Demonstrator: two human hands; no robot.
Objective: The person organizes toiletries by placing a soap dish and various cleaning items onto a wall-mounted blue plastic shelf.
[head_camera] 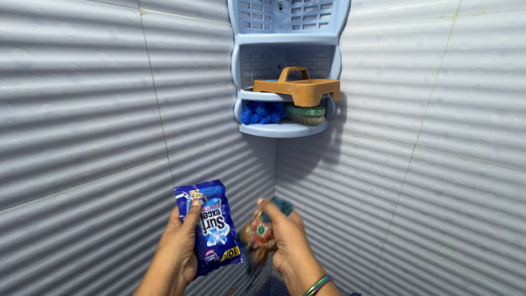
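Note:
My left hand [178, 246] holds a small blue detergent sachet [211, 227] upright, thumb across its front. My right hand [290, 241] grips a bunched piece of patterned red and green cloth [258, 235], close beside the sachet. Both hands are low in the view, in front of a tiled corner.
A pale blue plastic corner shelf [285, 130] is fixed high in the corner. An orange tray with a handle [298, 87] rests on its middle tier. Below it lie a blue scrubber [262, 112] and a green-backed brush [307, 114]. Ribbed white wall tiles [82, 109] cover both walls.

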